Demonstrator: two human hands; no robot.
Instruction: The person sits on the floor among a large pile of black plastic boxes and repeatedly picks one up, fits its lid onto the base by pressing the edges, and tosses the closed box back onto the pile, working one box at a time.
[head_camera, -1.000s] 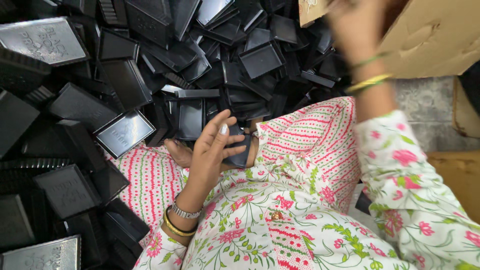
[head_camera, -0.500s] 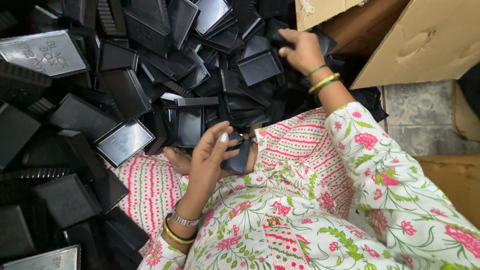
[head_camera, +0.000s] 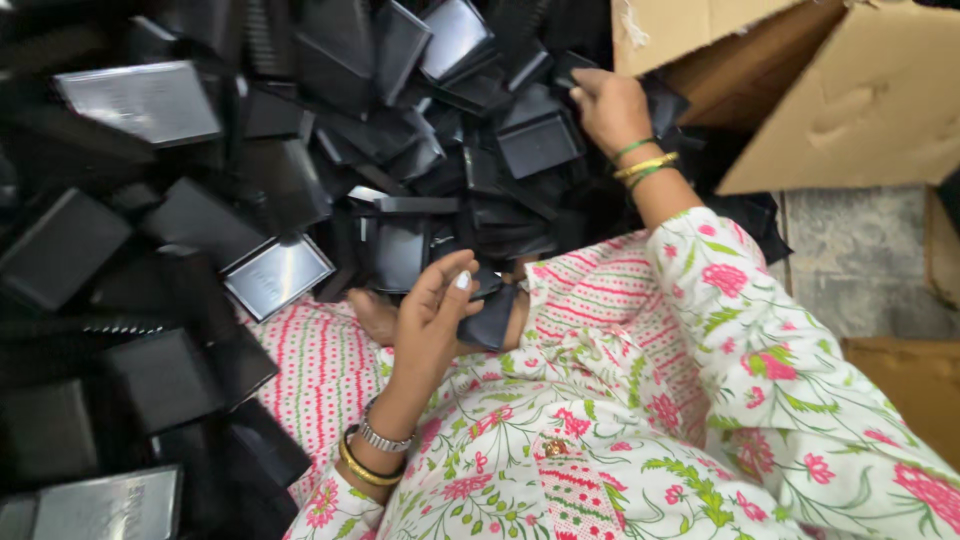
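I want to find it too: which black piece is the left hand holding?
Start at the big heap of black plastic trays, then go to the flowered lap beside it. The left hand grips a small black piece there, the only one resting on pink cloth, apart from the heap.

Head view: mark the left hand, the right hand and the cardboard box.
left hand (head_camera: 432, 318), head view, back of the hand.
right hand (head_camera: 610, 105), head view, back of the hand.
cardboard box (head_camera: 860, 100), head view, outer flap.

A small, dark, glossy plastic piece with a curved shell shape (head_camera: 490, 318) sits tilted on the pink patterned lap, partly hidden. Farther off, a black rectangular plastic tray (head_camera: 538, 143) lies face up and slightly skewed atop a loose heap of matching black trays (head_camera: 200, 220).
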